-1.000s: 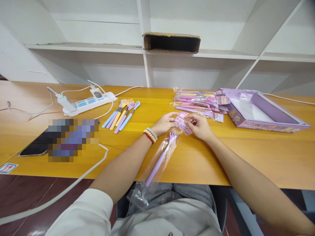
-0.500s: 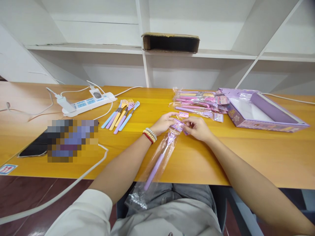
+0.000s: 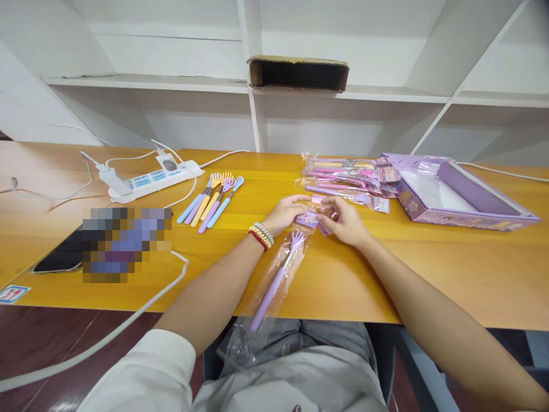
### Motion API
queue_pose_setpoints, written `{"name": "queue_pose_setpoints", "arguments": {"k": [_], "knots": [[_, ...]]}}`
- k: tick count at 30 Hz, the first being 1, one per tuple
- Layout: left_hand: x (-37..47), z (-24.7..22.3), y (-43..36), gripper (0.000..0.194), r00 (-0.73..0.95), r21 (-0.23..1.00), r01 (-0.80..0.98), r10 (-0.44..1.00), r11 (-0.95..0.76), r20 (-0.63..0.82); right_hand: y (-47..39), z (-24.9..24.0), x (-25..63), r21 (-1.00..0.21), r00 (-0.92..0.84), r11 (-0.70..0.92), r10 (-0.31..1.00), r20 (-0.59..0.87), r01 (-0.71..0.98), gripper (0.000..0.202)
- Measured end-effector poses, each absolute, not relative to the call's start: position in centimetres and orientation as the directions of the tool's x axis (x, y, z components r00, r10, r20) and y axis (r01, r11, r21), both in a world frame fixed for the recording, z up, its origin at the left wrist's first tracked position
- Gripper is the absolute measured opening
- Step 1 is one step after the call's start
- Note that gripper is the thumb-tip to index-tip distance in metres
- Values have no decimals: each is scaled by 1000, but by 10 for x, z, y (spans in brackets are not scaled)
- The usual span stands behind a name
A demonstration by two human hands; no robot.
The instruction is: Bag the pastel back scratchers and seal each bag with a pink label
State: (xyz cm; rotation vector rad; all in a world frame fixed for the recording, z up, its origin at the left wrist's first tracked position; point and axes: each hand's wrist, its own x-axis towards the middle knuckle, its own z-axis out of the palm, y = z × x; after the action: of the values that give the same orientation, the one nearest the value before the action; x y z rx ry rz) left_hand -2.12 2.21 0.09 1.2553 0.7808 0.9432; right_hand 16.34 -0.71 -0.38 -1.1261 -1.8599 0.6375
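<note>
A purple back scratcher (image 3: 268,300) lies slantwise inside a clear plastic bag (image 3: 285,274); the bag's lower end hangs past the table's front edge. At the bag's top is a purple printed header card (image 3: 307,218). My left hand (image 3: 288,214) is closed on the card's left part, its thumb side over the bag's mouth. Against the card's right end, my right hand (image 3: 342,222) has its thumb pressed, with the fingers curled behind. Small pink cards (image 3: 317,199) lie just beyond the fingertips, and another partly shows under my right hand.
Several loose back scratchers (image 3: 212,203) lie to the left. Bagged ones (image 3: 338,177) are piled at the back right beside a purple display box (image 3: 467,217). A power strip (image 3: 154,180), a phone (image 3: 60,252), a white cable (image 3: 141,309) and a cardboard box (image 3: 298,74) are also around.
The header card has turned flatter and sits slightly lower. My right index finger has moved up and away from the thumb. My left hand has barely moved.
</note>
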Motion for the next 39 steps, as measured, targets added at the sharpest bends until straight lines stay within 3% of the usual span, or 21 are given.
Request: {"name": "queue_pose_setpoints", "arguments": {"k": [3,7,16,25,33,39], "knots": [[-21,3,21,37,417,985,-163,908,55,18,-6,-4,162,-799,-258,402,913,315,448,28],[-20,3,20,38,427,983,-176,903,46,34,-5,-4,161,-799,-314,373,918,244,472,41],[-19,4,18,41,431,988,-141,902,57,9,-12,5,161,-769,-324,408,906,274,492,34],[-16,4,18,31,433,1000,-12,901,5,1,-11,0,160,-838,-266,347,931,252,422,24],[-15,1,17,35,453,995,101,891,-29,-20,-13,3,159,-849,-306,357,919,246,390,30],[-16,1,17,37,480,993,91,877,-73,21,-11,-1,157,-844,-298,370,917,264,389,31]]}}
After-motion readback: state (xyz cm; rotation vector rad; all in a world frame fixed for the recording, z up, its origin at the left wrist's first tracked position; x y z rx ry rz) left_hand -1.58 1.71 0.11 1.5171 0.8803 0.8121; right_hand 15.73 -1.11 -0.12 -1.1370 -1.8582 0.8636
